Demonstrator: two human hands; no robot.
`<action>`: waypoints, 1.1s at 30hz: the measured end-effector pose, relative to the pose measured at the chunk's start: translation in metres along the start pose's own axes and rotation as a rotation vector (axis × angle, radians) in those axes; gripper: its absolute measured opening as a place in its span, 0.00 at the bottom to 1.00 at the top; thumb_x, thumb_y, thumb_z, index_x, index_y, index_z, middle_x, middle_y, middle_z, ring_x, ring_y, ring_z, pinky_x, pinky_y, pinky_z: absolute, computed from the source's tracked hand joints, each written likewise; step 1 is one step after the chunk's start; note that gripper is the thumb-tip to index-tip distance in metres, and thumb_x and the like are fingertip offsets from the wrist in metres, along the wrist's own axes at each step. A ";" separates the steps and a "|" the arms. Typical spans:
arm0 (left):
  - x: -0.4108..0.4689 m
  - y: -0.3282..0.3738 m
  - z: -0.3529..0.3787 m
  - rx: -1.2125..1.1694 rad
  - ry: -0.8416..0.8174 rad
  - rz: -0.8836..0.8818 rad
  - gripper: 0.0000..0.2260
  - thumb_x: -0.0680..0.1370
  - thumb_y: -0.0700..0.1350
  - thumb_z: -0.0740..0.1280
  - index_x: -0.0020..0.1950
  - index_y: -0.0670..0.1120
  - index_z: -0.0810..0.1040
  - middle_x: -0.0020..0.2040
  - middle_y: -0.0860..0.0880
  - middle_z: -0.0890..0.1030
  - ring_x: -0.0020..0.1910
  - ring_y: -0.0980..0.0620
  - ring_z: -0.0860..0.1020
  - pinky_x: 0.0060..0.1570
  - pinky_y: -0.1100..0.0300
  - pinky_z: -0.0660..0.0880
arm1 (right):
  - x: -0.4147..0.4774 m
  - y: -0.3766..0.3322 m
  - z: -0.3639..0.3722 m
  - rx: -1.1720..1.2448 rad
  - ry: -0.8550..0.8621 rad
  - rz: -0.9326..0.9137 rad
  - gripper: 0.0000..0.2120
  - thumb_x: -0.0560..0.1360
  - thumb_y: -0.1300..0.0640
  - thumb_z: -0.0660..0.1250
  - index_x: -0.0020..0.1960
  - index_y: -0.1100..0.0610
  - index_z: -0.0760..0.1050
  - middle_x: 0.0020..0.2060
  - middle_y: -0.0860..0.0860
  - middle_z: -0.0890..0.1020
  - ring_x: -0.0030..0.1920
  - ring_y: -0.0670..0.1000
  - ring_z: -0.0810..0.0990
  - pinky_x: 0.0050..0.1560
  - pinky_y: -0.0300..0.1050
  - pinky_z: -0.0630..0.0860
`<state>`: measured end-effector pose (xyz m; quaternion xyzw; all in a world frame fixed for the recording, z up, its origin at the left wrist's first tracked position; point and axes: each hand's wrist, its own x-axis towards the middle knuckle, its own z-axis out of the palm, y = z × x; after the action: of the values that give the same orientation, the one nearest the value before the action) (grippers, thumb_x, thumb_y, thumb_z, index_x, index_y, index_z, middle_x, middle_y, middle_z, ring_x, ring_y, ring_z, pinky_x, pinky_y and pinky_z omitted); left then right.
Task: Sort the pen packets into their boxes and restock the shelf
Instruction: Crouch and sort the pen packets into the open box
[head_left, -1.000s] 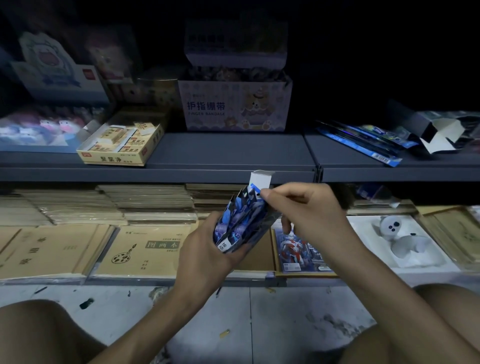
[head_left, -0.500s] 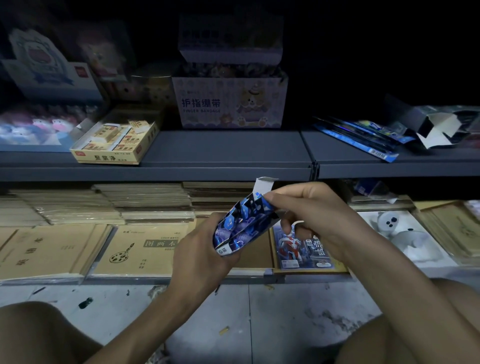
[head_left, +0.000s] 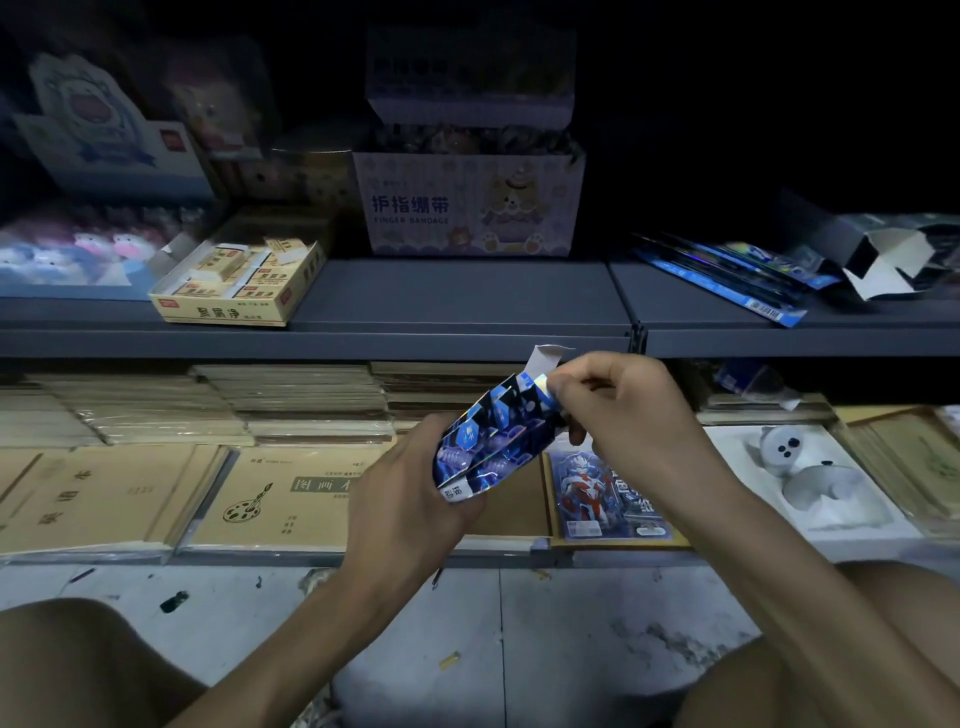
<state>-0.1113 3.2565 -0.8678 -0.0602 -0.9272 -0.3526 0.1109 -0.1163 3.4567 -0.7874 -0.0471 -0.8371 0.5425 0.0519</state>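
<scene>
Box: a long, narrow pen box (head_left: 491, 441) of glossy blue card with a shimmering foil print is tilting up to the right, its white flap (head_left: 543, 359) standing open at the far end.
Left hand: the left hand (head_left: 410, 499) is wrapping its fingers around the box's near, lower end.
Right hand: the right hand (head_left: 628, 410) is pinching the box's upper edge beside the flap, fingers curled.
Packets: flat blue pen packets (head_left: 727, 275) are lying far right on the upper shelf (head_left: 467, 296), well apart from both hands, beside an opened dark carton (head_left: 883, 260).
Upper shelf: smooth grey metal is carrying a yellow eraser box (head_left: 239, 275).
Lower shelf: brown paper notebooks (head_left: 285, 499) are lying in flat stacks.
Floor: the pale, scuffed floor (head_left: 519, 623) is lying near.
Room: the far part is sitting in deep shadow.
</scene>
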 end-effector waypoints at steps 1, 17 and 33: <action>0.001 0.000 0.000 -0.001 0.002 -0.003 0.23 0.67 0.52 0.76 0.58 0.61 0.72 0.45 0.60 0.83 0.43 0.54 0.81 0.41 0.54 0.79 | -0.001 0.000 0.001 -0.026 0.011 -0.023 0.10 0.81 0.60 0.66 0.44 0.58 0.83 0.27 0.43 0.80 0.24 0.40 0.74 0.26 0.29 0.66; -0.002 -0.009 -0.002 0.010 0.017 0.005 0.21 0.68 0.50 0.77 0.57 0.60 0.74 0.44 0.60 0.83 0.40 0.54 0.81 0.37 0.55 0.78 | -0.004 -0.002 0.002 -0.092 -0.059 -0.158 0.07 0.78 0.60 0.72 0.44 0.55 0.87 0.38 0.45 0.87 0.41 0.43 0.85 0.44 0.44 0.82; 0.000 -0.011 -0.001 -0.051 0.042 -0.013 0.21 0.67 0.49 0.78 0.51 0.63 0.70 0.39 0.59 0.81 0.39 0.52 0.79 0.35 0.56 0.74 | 0.001 -0.014 -0.017 0.348 0.131 -0.020 0.09 0.83 0.60 0.66 0.46 0.58 0.81 0.41 0.60 0.85 0.37 0.49 0.80 0.31 0.42 0.74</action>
<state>-0.1136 3.2482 -0.8741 -0.0495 -0.9157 -0.3783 0.1265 -0.1154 3.4670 -0.7679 -0.0642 -0.7261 0.6742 0.1190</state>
